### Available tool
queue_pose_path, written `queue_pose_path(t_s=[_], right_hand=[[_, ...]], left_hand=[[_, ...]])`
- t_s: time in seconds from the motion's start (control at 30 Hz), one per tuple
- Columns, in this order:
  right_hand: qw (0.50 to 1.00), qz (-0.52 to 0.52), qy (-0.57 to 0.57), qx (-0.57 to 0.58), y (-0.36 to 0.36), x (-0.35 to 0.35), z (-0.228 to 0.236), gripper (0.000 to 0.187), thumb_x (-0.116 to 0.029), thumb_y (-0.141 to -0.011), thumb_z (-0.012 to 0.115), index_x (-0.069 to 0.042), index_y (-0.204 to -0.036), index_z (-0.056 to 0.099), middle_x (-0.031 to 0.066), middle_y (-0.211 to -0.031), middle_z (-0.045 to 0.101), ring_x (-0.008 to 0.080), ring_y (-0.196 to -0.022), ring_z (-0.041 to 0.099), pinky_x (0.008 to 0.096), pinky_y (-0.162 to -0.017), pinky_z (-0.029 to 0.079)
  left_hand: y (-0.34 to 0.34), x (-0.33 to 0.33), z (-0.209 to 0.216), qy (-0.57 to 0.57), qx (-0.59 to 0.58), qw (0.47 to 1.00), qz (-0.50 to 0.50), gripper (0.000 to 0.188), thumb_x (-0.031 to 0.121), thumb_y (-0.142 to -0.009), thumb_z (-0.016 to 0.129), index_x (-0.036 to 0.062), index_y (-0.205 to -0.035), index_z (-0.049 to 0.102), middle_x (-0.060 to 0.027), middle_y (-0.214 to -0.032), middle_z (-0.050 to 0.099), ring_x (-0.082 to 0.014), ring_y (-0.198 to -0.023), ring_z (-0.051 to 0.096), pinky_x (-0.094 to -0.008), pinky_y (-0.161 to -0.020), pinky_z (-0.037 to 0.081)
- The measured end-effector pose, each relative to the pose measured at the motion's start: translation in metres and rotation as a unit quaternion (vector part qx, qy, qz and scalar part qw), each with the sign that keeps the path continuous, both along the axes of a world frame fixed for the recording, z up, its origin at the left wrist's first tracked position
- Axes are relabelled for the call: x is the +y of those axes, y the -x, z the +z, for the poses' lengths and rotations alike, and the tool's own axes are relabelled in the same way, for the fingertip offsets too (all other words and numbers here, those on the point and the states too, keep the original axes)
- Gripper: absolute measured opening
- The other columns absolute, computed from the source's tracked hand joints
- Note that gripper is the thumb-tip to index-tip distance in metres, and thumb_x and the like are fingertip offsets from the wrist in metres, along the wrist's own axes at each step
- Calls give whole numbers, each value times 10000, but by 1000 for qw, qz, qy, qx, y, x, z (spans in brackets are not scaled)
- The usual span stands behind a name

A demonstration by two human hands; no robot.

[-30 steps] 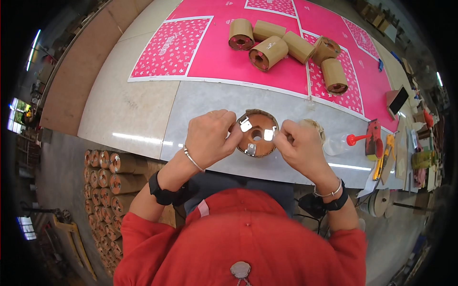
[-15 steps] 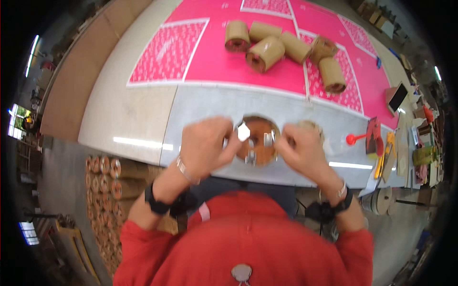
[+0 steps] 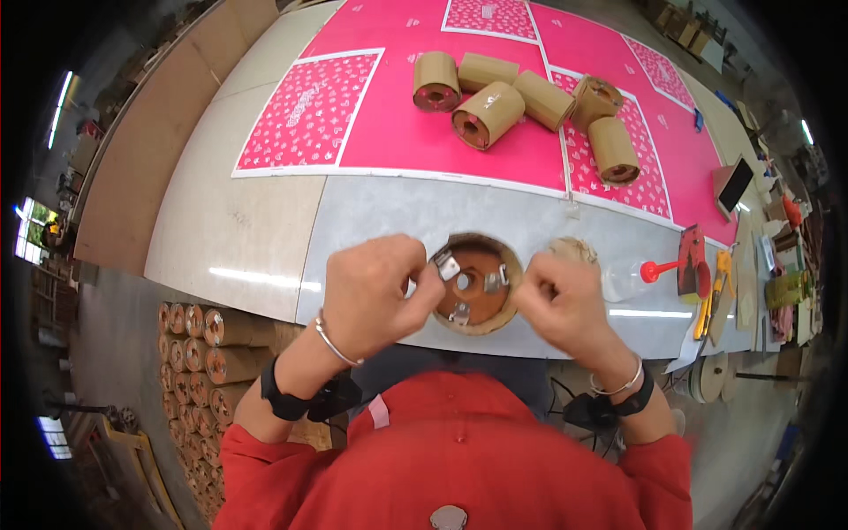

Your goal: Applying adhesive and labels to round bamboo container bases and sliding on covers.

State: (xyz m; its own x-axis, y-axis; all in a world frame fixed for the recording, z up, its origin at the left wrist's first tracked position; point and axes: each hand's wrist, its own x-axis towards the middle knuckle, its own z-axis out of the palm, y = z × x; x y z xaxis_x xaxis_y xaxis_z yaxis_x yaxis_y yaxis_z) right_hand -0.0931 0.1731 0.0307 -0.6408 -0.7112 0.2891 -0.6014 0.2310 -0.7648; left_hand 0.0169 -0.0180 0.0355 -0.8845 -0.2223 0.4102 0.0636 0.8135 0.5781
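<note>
A round brown tub (image 3: 477, 329) with a cardboard-coloured wall stands before me on the grey tabletop. Inside it lies a reddish-brown disc (image 3: 473, 305) with a centre hole and small shiny metal pieces. My left hand (image 3: 375, 287) is at its left rim, thumb and forefinger pinching a small bright metal clip (image 3: 449, 267). On the right side, my right hand (image 3: 565, 305) is closed beside the rim, its fingertips near another metal piece (image 3: 503, 276). Whatever those fingers hold is hidden.
Several cardboard cylinders (image 3: 488, 115) lie and stand on a pink patterned sheet (image 3: 397, 146). A tan roll (image 3: 576, 250) sits behind my right hand. Farther right are a red nozzle (image 3: 651, 271), a yellow-handled tool (image 3: 720, 283) and a dark-screened device (image 3: 733, 185). More cylinders (image 3: 216, 362) are stacked at lower left.
The tub, cylinders and pink sheet appear slightly lower in the picture. Both hands stay at the rim in closed poses, and the clip at my left fingers has tilted.
</note>
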Motion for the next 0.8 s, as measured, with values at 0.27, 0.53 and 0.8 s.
queue_pose_path(t_s=[0.27,0.53,0.8], right_hand=[[999,-7,-29,12,-2,4,-2,229,-133,-741,629,-29,-582,502,102,-495,475,189,-425,466,317,-431,359],[999,-35,6,-12,13,-4,-3,199,-71,-718,618,-10,-582,486,108,-492,453,173,-415,447,304,-422,340],[996,-16,-17,82,29,-13,-13,197,-109,-751,605,-13,-601,521,101,-472,471,226,-404,470,340,-427,357]], left_hand=[[15,-10,-13,97,29,995,-17,176,89,-705,659,18,-598,537,-107,-512,509,-193,-435,515,-304,-441,405],[21,-7,-6,-27,54,998,-5,159,61,-721,648,8,-605,553,-89,-492,487,-149,-411,455,-288,-423,365],[23,-10,-27,-133,35,990,0,208,119,-808,678,4,-680,561,-26,-561,554,-76,-497,478,-242,-468,392]])
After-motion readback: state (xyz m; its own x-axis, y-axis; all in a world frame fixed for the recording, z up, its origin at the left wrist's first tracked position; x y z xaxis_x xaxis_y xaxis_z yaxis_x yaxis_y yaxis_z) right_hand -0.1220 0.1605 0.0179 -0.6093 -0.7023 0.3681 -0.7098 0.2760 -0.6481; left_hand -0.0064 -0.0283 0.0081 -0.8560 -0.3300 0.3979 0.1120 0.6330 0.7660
